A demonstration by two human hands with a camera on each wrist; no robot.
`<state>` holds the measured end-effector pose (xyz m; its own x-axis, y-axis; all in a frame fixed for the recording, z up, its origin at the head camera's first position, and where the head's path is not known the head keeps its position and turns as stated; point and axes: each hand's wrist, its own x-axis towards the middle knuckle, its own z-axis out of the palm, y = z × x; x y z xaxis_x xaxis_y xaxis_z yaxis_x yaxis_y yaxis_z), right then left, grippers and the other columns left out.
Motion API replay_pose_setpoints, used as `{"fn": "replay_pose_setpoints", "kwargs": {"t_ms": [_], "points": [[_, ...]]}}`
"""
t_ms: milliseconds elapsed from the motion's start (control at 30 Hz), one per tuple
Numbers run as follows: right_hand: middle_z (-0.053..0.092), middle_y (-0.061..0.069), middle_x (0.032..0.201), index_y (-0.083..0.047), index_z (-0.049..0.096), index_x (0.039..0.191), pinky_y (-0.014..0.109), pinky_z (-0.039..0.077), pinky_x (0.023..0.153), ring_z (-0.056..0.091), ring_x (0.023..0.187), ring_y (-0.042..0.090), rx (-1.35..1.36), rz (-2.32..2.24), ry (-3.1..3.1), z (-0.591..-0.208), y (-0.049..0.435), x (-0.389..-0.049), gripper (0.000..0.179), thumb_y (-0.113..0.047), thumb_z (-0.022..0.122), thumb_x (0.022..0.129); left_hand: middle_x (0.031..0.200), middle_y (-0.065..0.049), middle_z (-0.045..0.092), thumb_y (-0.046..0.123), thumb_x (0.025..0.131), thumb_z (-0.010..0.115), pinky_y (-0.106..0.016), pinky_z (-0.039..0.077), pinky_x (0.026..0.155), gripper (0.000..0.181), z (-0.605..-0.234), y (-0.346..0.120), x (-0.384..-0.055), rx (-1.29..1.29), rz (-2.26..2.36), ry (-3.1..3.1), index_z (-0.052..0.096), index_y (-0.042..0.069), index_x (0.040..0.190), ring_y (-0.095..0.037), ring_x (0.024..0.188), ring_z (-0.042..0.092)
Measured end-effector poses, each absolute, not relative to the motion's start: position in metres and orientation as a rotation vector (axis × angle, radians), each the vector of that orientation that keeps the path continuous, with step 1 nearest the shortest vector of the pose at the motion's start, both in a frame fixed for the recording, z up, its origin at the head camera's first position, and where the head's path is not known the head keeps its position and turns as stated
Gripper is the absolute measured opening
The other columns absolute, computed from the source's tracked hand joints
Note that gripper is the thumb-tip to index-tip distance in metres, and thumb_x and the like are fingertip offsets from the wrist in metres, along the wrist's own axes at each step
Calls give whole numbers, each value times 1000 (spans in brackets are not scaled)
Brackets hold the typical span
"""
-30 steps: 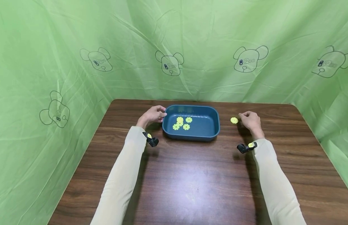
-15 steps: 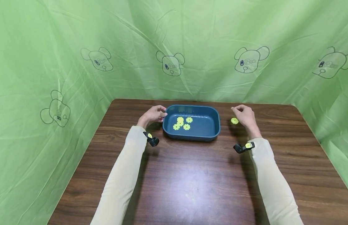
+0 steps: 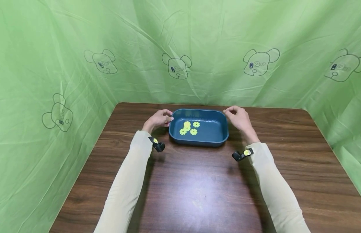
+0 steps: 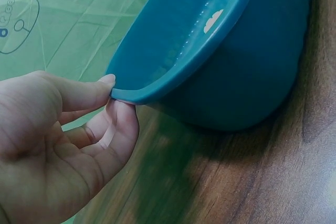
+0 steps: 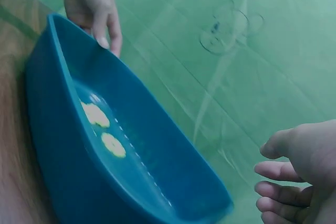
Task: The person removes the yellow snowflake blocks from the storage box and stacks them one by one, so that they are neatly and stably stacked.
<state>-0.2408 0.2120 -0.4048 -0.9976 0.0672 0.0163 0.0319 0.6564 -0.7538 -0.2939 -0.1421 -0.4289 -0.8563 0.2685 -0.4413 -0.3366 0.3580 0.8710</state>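
Observation:
A dark blue rectangular basin stands near the table's far edge, with several yellow notched discs on its floor. My left hand pinches the rim at the basin's left end, thumb above and fingers curled below. My right hand hovers by the basin's far right corner, its fingertips beside the rim in the head view. In the right wrist view nothing shows between its loosely bent fingers and thumb. The loose disc seen earlier on the table at the right is hidden behind this hand.
The brown wooden table reaches back to a green curtain with printed bear heads, which also hangs at both sides. Black wrist cameras sit on both sleeves.
My right hand has moved left, from beside the loose yellow disc, over it, to the basin's right end. My left hand and the basin have stayed in place.

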Motion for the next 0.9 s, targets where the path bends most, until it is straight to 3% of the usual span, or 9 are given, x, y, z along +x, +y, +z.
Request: {"fn": "replay_pose_setpoints", "kwargs": {"t_ms": [433, 900], "points": [[64, 9, 103, -11, 66, 105, 33, 44, 77, 56, 91, 23, 111, 1331, -2839, -409, 168, -240, 25, -33, 60, 95, 87, -6, 54, 8, 95, 58, -46, 50, 93, 32, -431, -142, -299, -58, 1516, 2111, 48, 5, 126, -14, 70, 55], [65, 7, 99, -11, 64, 102, 34, 48, 78, 58, 90, 21, 142, 1405, -2928, -434, 135, -245, 20, -28, 65, 92, 101, -18, 53, 9, 96, 57, -46, 50, 94, 34, -433, -144, -302, -53, 1511, 2110, 47, 4, 128, -17, 76, 55]]}}
